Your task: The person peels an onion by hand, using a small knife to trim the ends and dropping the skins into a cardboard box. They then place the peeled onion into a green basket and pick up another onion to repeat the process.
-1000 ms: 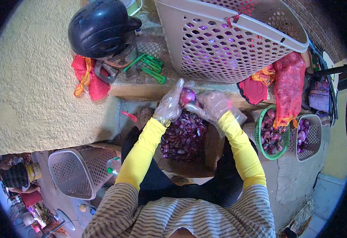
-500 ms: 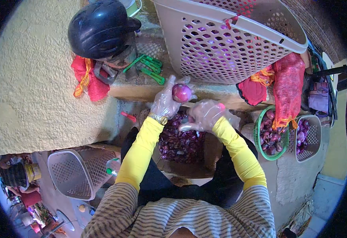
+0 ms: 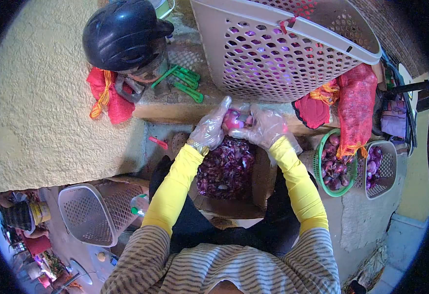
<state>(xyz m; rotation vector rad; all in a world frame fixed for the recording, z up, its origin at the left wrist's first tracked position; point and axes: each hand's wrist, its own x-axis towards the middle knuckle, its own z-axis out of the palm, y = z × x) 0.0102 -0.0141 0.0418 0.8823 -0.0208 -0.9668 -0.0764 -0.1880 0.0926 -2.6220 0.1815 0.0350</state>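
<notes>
On the far left, a gray basket [image 3: 121, 215] lies tipped on its side, and a clear bottle [image 3: 139, 205] with a green cap is just beside it. Higher up, a red net [image 3: 121, 105] tied with orange string sits under a shiny black helmet [image 3: 121, 36]. Next comes a small red piece [image 3: 158, 142] down low, and some green tools [image 3: 190, 81] up on the ledge [image 3: 175, 113]. In the middle, the left hand [image 3: 212, 128] wears a thin see-through glove, and its fingers are wrapped around one side of a purple onion [image 3: 232, 120]. The onion is up between both hands, above a box [image 3: 263, 181] with lots of purple skins [image 3: 226, 169] in it. The right hand [image 3: 269, 128] has a see-through glove too. Its fingers bend in close to the onion, but I cannot tell what they grip. Behind the hands stands a big basket [image 3: 273, 63] full of holes. To the right, a green basket [image 3: 317, 164] has more onions in it. A long red bag [image 3: 357, 98] hangs down by it, and a small gray basket [image 3: 390, 169] with purple onions is last.
</notes>
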